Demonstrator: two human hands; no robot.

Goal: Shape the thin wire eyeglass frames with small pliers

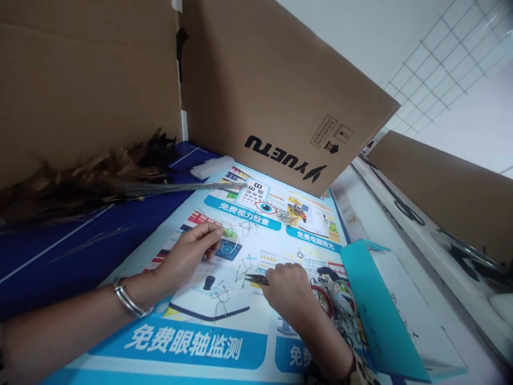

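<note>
My left hand [192, 251], with a silver bangle on its wrist, is closed in a pinch above the printed sheet [160, 289]. A thin curved wire [236, 247] shows at its fingertips and seems to be held there. In my right hand [289, 291] is a pair of pliers [256, 279], its dark jaws pointing left towards the other hand; the handles are hidden in the fist. Small bent wire pieces [221, 299] lie on the sheet between and below the hands. Beside my right wrist sits a tangle of rings and wire coils [344, 299], one ring red.
Long thin wires [188, 187] and brown feathers [120, 166] lie at the left on blue cloth. A tall cardboard sheet [280, 80] stands behind. At the right rests an open turquoise box [380, 310]. A small wire heap [285, 216] sits farther back.
</note>
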